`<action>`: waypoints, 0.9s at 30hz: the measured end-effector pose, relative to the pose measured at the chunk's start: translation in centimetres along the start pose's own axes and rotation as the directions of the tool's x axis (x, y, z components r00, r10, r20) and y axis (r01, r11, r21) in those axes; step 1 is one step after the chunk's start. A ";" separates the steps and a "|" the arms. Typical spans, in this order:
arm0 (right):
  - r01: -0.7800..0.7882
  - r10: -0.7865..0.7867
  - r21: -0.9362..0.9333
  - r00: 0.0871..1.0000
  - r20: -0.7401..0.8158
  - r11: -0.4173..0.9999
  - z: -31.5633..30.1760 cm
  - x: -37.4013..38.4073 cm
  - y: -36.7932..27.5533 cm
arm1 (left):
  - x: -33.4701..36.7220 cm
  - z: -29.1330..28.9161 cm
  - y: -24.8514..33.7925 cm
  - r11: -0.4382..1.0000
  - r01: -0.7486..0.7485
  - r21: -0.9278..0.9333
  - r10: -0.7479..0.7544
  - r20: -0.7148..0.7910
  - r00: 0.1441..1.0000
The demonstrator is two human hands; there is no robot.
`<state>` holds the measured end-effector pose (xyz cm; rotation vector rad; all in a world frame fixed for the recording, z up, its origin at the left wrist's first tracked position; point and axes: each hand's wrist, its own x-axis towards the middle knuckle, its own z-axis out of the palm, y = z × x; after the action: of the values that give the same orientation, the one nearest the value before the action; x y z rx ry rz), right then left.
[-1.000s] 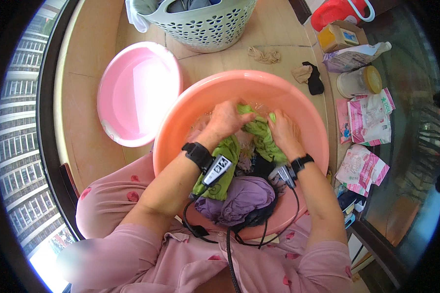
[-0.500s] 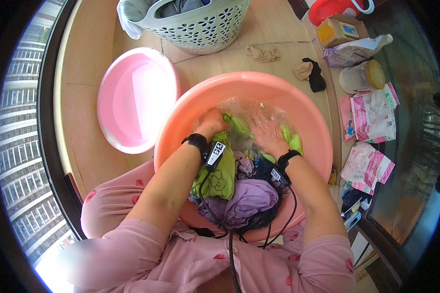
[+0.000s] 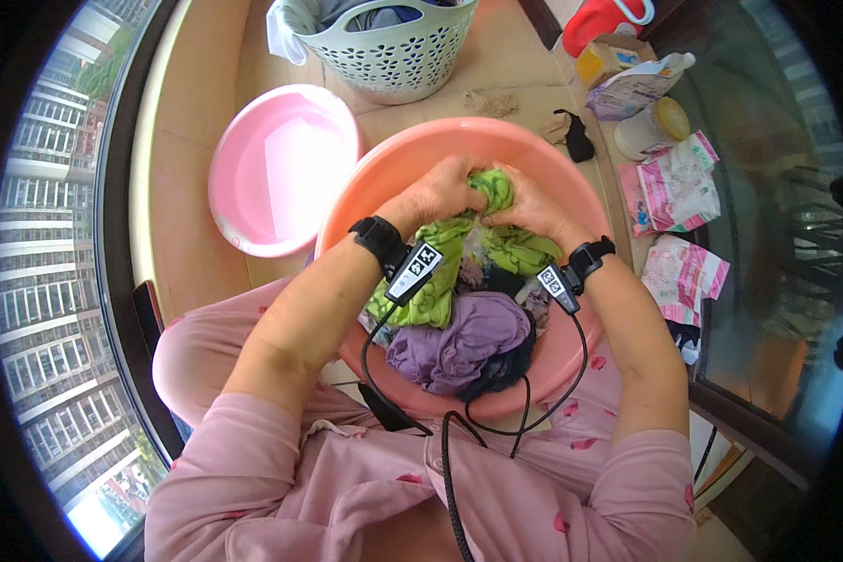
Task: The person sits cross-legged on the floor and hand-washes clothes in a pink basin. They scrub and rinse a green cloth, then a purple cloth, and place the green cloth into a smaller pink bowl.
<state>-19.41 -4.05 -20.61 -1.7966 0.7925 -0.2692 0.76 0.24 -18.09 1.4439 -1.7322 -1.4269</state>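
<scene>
A bunched, wet green garment (image 3: 492, 190) is gripped between my two hands near the far side of a large orange basin (image 3: 421, 139). My left hand (image 3: 448, 192) has its fingers wrapped round one part of the cloth. Opposite it, my right hand (image 3: 526, 203) closes on the same cloth from the right. Lengths of the garment hang down on both sides over the other laundry. Nearer to me in the basin lie a crumpled purple garment (image 3: 468, 339) and a dark navy cloth (image 3: 506, 372). Both wrists wear black straps with cabled devices.
Left of the basin stands a pink basin (image 3: 239, 173). Behind is a pale green laundry basket (image 3: 403, 61) with clothes. Beige cloth (image 3: 492, 103) and a black sock (image 3: 579, 139) lie on the floor. Along the right are a lidded jar (image 3: 651, 129) and pink-white packets (image 3: 681, 192).
Both hands have come up out of the water and drawn together, now gripping the green garment, which is lifted and bunched. The view has shifted slightly.
</scene>
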 end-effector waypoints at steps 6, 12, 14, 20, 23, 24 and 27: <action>0.127 -0.064 0.206 0.956 -0.288 0.970 -1.6 -5.3 -10.1 | -4.2 -2.1 9.2 0.956 -0.243 -0.163 0.240 -0.036 0.970; 0.249 -0.343 -0.259 0.832 -0.436 0.933 -4.1 -7.9 -19.0 | -8.5 -3.1 14.4 0.887 -0.447 0.113 0.459 -0.122 0.880; 0.246 -0.411 -0.400 0.817 -0.404 0.883 -4.9 -8.5 -22.3 | -10.1 -3.3 14.7 0.860 -0.501 0.098 0.510 -0.143 0.848; 0.164 -0.493 -0.627 0.775 -0.395 0.761 -6.7 -12.4 -33.3 | -14.0 -5.2 12.6 0.940 -0.341 -0.021 0.340 -0.017 0.940; 0.259 -0.496 -0.546 0.797 -0.345 0.796 -7.5 -12.7 -38.4 | -14.5 -5.4 11.6 0.942 -0.334 0.020 0.334 -0.004 0.943; 0.178 -0.526 -0.648 0.753 -0.394 0.741 -7.9 -12.7 -40.0 | -14.5 -5.4 11.5 0.934 -0.357 0.030 0.357 -0.004 0.934; 0.151 -0.681 -0.853 0.676 -0.280 0.500 -9.0 -13.3 -44.2 | -14.3 -5.3 11.6 0.958 -0.260 0.120 0.262 0.001 0.965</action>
<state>-17.33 5.38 25.44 -2.8518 0.9313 -1.0274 5.18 9.95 -2.17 1.2242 -1.9450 -1.1880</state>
